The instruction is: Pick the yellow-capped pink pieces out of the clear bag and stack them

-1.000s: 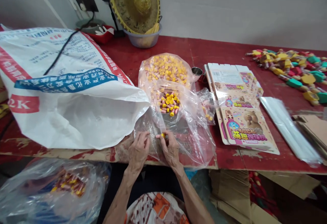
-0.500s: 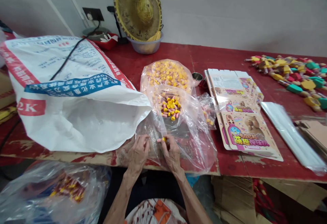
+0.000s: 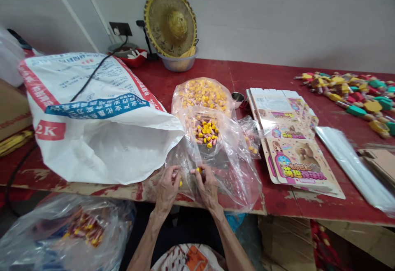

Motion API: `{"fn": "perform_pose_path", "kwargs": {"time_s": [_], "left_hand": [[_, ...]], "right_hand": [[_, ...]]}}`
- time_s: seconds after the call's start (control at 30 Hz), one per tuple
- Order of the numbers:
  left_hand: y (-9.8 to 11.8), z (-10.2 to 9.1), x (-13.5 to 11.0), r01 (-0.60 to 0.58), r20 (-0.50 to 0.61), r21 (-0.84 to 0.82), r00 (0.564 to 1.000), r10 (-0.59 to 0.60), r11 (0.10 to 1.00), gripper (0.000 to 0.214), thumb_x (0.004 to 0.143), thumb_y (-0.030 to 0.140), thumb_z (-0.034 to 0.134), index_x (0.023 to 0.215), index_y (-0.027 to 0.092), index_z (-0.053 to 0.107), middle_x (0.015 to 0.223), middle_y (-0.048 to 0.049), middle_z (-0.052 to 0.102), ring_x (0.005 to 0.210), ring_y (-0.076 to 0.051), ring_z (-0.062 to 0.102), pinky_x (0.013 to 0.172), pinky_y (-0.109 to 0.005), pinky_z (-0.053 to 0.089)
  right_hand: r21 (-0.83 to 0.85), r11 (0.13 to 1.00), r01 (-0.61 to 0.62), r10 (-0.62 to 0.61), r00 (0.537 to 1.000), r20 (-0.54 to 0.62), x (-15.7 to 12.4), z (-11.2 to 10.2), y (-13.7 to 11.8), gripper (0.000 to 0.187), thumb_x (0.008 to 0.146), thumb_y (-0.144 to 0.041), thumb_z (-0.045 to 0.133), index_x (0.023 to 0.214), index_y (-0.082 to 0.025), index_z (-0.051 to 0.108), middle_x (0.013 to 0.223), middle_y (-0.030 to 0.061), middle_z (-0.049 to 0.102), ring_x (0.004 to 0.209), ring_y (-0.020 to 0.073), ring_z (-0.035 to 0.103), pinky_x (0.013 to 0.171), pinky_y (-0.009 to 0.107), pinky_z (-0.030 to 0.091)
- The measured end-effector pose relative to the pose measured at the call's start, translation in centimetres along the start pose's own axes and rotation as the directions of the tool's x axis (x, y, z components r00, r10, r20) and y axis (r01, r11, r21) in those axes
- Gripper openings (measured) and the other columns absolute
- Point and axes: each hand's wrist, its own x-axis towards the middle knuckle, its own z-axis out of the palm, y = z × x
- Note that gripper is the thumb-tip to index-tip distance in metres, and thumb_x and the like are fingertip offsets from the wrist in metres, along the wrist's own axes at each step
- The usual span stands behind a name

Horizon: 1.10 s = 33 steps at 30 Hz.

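My right hand (image 3: pixel 208 188) is closed in a pinch on a small pink tube with a yellow cap (image 3: pixel 198 170). Beside it, my left hand (image 3: pixel 167 188) has its fingers curled together; a yellow cap (image 3: pixel 180 183) shows at the thumb, and pink shows between the fingertips. Both hands are over the table's front edge, at the mouth of a clear plastic bag (image 3: pixel 226 164). Inside that bag, farther back, lies a small heap of the yellow-capped tubes (image 3: pixel 206 133). Behind it bulges a fuller part with many more such tubes (image 3: pixel 203 94).
A large white woven sack (image 3: pixel 123 147) lies open on the left. To the right are printed cardboard boxes (image 3: pixel 296 162), clear plastic sleeves (image 3: pixel 348 164) and colourful toy pieces (image 3: pixel 358 94). A metal cup (image 3: pixel 237 99) stands behind. Below left hangs another plastic bag (image 3: pixel 101 209).
The view has tilted up and shifted slightly left. A yellow cap now shows at my left thumb, where none showed before. My right hand still pinches its tube.
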Motion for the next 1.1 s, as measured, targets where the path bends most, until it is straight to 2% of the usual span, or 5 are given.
{"fn": "perform_pose_path", "kwargs": {"time_s": [0.2, 0.43, 0.83, 1.1], "left_hand": [[0.6, 0.7, -0.8, 0.004, 0.031, 0.056, 0.999, -0.005, 0.998, 0.022, 0.1, 0.025, 0.046, 0.103, 0.022, 0.067, 0.096, -0.0061, 0.073, 0.077, -0.017, 0.069, 0.068, -0.028, 0.056], [1.1, 0.8, 0.0, 0.012, 0.117, 0.058, 0.993, -0.019, 0.998, 0.02, 0.098, 0.023, 0.046, 0.1, 0.023, 0.066, 0.097, -0.0046, 0.071, 0.075, -0.015, 0.068, 0.065, -0.026, 0.055], [0.7, 0.7, 0.3, 0.033, 0.101, 0.022, 0.994, -0.035, 0.999, 0.017, 0.096, 0.026, 0.05, 0.1, 0.022, 0.066, 0.094, -0.0044, 0.072, 0.073, -0.016, 0.067, 0.067, -0.028, 0.055], [0.4, 0.7, 0.4, 0.02, 0.05, 0.008, 0.999, -0.02, 1.0, 0.022, 0.099, 0.033, 0.049, 0.098, 0.022, 0.068, 0.091, -0.0056, 0.073, 0.071, -0.017, 0.067, 0.069, -0.03, 0.057]], "right_hand": [[0.004, 1.0, 0.027, -0.027, 0.999, -0.017, 0.0, 0.1, 0.1, 0.028, 0.105, -0.044, 0.052, 0.109, -0.022, 0.07, 0.094, 0.0045, 0.072, 0.071, 0.0185, 0.063, 0.071, 0.031, 0.053], [0.029, 1.0, 0.009, -0.01, 1.0, 0.015, 0.1, 0.0, 0.0, 0.028, 0.106, -0.043, 0.05, 0.108, -0.021, 0.068, 0.098, 0.006, 0.073, 0.076, 0.0196, 0.065, 0.076, 0.032, 0.054], [0.008, 1.0, 0.02, -0.02, 1.0, -0.008, 0.1, 0.1, 0.0, 0.028, 0.106, -0.044, 0.052, 0.108, -0.022, 0.069, 0.094, 0.0047, 0.072, 0.07, 0.0183, 0.062, 0.071, 0.031, 0.052], [0.018, 1.0, 0.013, -0.013, 1.0, -0.01, 0.0, 0.1, 0.0, 0.03, 0.106, -0.046, 0.051, 0.107, -0.022, 0.069, 0.094, 0.0057, 0.072, 0.075, 0.0198, 0.065, 0.074, 0.032, 0.054]]}}
